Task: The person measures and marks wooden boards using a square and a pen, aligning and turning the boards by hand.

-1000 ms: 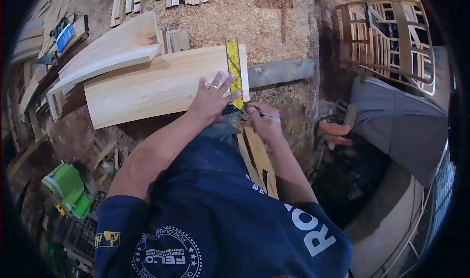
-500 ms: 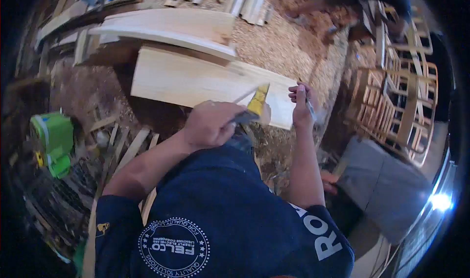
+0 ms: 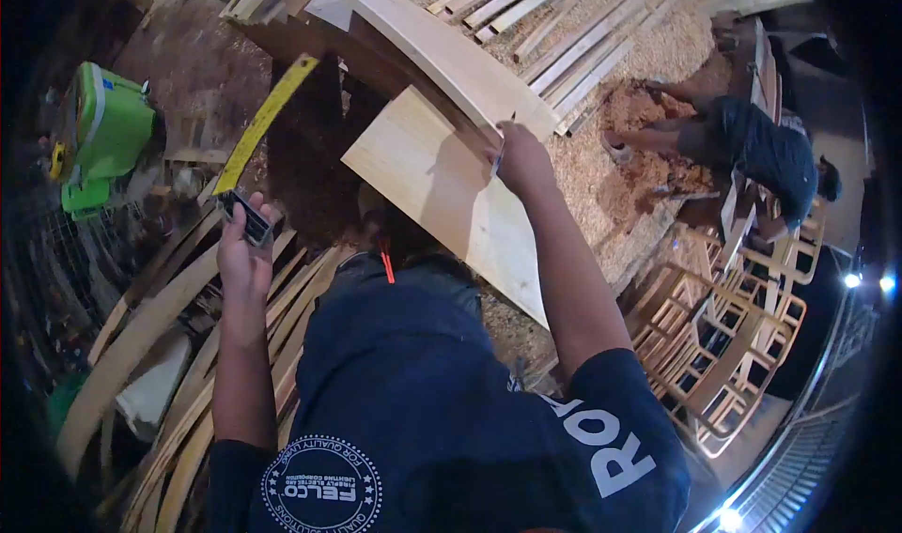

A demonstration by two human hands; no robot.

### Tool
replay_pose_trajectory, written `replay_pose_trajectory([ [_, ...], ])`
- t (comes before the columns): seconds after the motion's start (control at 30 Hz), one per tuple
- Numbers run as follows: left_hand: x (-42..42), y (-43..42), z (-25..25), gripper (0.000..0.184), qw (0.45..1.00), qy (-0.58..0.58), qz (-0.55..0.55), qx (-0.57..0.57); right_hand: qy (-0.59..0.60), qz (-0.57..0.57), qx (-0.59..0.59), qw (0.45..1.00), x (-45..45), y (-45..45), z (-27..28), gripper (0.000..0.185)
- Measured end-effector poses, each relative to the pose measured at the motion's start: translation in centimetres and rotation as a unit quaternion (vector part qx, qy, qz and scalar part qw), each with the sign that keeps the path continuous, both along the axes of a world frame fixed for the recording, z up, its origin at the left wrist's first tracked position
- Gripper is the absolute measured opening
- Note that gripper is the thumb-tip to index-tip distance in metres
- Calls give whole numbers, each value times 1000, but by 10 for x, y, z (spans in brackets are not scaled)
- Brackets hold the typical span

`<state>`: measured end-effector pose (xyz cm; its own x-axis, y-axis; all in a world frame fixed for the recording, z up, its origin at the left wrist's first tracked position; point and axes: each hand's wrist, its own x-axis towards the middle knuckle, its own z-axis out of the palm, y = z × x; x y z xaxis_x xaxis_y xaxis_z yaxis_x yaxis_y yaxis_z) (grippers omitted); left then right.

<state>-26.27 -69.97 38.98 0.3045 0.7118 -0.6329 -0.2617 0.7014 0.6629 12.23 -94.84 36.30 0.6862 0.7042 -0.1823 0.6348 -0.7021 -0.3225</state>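
Observation:
My left hand [image 3: 244, 256] is closed around a tape measure [image 3: 252, 223], held out to the left of my body. Its yellow blade [image 3: 263, 124] sticks up and away from the case, free of the wood. My right hand [image 3: 528, 165] is at the edge where two boards meet, its fingers closed on a thin, pencil-like stick [image 3: 498, 155], partly hidden by the hand. Below that hand lies a wide pale board [image 3: 404, 148], the arm's shadow across it. Another long board [image 3: 451, 59] rests above and partly over it.
Several narrow wood strips [image 3: 587, 49] lie on sawdust at the upper right. A co-worker [image 3: 766, 153] bends over at the right, near slatted wooden frames [image 3: 723, 345]. A green container [image 3: 113, 124] stands at the left. Long curved strips [image 3: 155, 331] lie beside my left arm.
My left hand has swung left with the tape measure, away from the board. My right hand has moved onto the boards' edge. The view has turned, showing more of the co-worker.

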Motion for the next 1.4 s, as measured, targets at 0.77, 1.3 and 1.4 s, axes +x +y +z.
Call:
replay_pose_trajectory([
  [0.77, 73, -87, -87, 19, 986, -29, -65, -148, 34, -46, -120, 991, -6, -286, 2, 34],
  [1.3, 110, -112, -112, 18, 991, 31, -87, -102, -32, -29, -105, 993, -13, -308, -20, 30],
  [1.4, 111, -110, -106, 17, 990, 32, -93, -98, -49, -35, -114, 992, -17, -304, 0, 29],
])
